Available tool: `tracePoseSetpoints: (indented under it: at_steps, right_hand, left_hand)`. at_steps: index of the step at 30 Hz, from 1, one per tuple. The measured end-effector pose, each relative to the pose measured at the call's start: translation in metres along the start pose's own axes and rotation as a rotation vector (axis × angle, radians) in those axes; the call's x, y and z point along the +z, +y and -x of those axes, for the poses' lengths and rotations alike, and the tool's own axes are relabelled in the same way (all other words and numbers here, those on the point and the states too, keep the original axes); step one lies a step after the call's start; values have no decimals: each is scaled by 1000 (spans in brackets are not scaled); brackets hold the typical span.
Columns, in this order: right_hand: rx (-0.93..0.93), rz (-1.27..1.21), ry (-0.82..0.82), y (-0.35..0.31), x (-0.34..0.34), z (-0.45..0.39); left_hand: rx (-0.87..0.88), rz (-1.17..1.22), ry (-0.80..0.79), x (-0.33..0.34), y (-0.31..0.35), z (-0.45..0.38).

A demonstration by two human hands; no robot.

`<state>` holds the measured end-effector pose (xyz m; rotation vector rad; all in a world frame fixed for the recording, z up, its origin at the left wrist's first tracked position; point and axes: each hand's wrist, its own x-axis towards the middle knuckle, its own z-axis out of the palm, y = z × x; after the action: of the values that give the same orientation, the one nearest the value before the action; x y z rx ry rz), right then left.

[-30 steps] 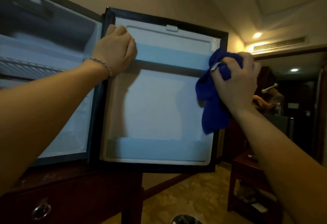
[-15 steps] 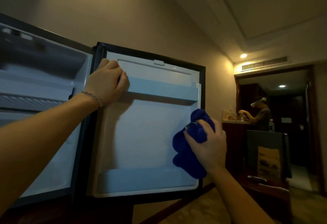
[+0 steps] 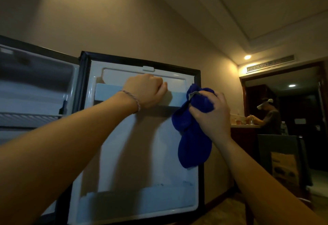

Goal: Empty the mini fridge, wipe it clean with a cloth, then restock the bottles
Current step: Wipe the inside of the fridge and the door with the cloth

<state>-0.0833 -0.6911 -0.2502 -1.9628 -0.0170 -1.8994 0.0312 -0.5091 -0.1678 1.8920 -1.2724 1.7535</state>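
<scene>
Mid wipe-down on the mini fridge door [image 3: 138, 153], so the cleaning step, nothing restocked yet and no bottles in sight. My left hand [image 3: 147, 89] is curled over the upper door shelf [image 3: 110, 92] to steady it, and my right hand [image 3: 210, 116] has the blue cloth [image 3: 192, 146] bunched in its fingers, right at the door's right edge by that shelf. Next I reckon it's working the cloth down the panel to the bottom shelf [image 3: 140, 201], which looks a bit grubby.

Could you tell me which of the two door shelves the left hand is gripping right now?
The upper door shelf: the left hand curls over its rail, beside the blue cloth. The lower door shelf sits untouched at the door's bottom.
</scene>
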Motion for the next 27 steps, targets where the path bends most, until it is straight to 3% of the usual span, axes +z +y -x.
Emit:
tracePoseSetpoints:
  at_steps: [6,15,27]
  right_hand:
    - [56,-155,22,12,0,-12]
    - [71,-217,-113,22,3,-14]
    - [343,-329,-247,27,-25,131]
  left_hand:
    - [-64,-202,-19,19,7,-1]
    - [-79,-189,-22,17,11,-1]
    - [-114,-174,-23,15,13,0]
